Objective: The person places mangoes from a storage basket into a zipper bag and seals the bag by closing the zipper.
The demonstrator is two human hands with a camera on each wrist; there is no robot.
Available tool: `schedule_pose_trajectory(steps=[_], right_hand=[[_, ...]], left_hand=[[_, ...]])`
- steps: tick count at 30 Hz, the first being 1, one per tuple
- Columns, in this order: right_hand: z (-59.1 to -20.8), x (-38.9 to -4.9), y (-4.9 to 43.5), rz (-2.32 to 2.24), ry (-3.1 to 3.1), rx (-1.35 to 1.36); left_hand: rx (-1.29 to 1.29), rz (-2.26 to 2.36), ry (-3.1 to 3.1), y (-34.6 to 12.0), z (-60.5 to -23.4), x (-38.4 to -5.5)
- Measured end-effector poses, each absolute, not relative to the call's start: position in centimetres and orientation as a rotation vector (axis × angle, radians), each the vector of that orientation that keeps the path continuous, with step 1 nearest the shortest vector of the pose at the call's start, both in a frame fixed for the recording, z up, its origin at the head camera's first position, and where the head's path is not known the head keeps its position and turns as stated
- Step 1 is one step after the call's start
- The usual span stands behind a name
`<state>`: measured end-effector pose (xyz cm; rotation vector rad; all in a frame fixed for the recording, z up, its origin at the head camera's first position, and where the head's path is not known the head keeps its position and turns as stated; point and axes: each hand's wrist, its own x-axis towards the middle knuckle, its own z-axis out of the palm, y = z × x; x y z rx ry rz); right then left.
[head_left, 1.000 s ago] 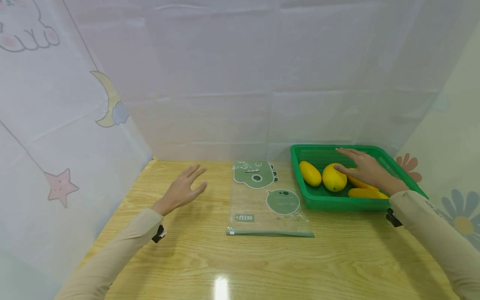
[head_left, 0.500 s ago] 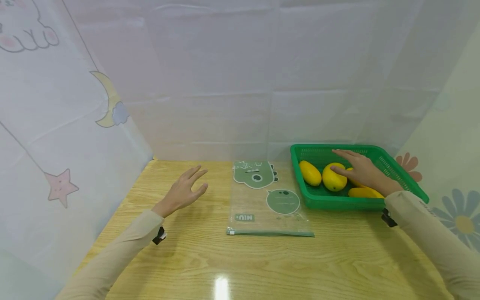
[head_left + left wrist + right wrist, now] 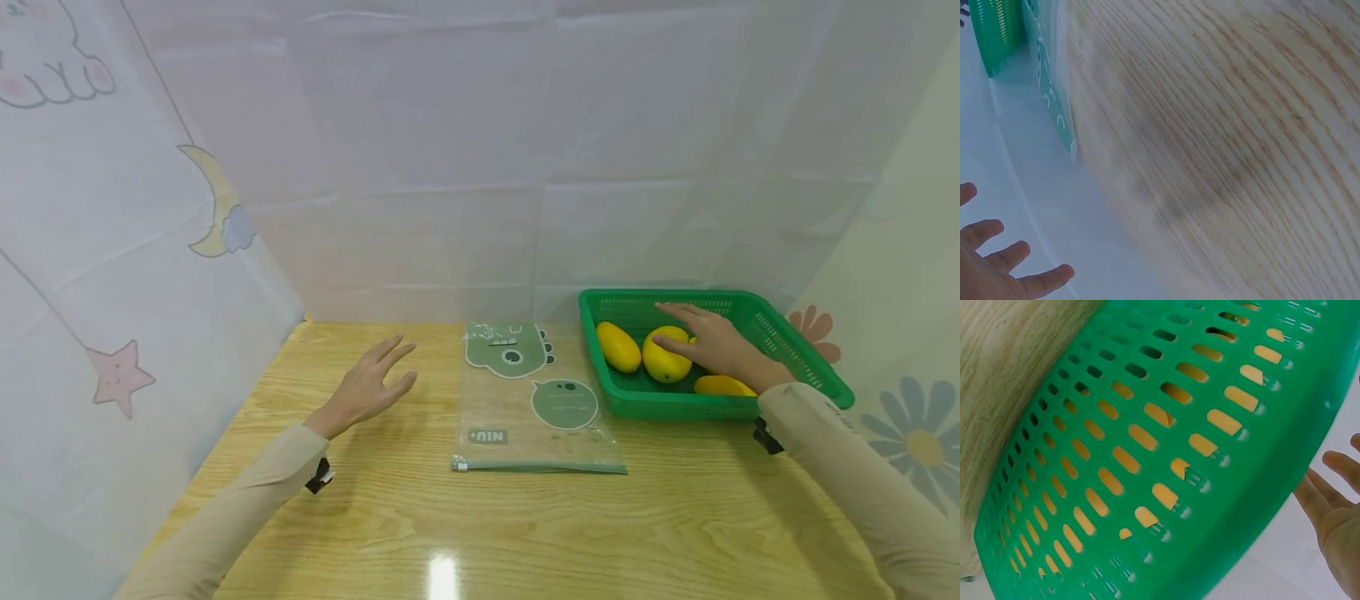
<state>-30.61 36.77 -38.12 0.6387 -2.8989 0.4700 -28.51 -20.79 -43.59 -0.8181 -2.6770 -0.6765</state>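
My right hand hovers over a green plastic basket, fingers spread and holding nothing. Several yellow mangoes lie inside; one mango is at the left, a rounder mango is under my thumb, and another mango sits near the front wall, partly behind my wrist. In the right wrist view the basket's slotted wall fills the picture, with my hand beyond its rim. My left hand is held above the table with loose, spread fingers, left of a clear zipper bag with green cartoon prints.
The wood-grain table carries the bag and basket. A pale cloth wall stands close behind it, with printed side cloths at left and right. The bag's slider strip faces the table's front.
My right hand has drifted a little left and toward the front over the basket, its thumb now over the round mango. My left hand has hardly moved; the bag and basket stay put.
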Motion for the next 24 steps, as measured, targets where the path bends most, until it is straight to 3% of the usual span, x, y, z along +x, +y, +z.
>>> schedule_pose_trajectory(steps=[24], right_hand=[[-39.4,-31.3,35.9,0.48,-2.884,0.669]], left_hand=[[-0.841,-0.675,-2.687,-19.8,-44.1,-27.9]])
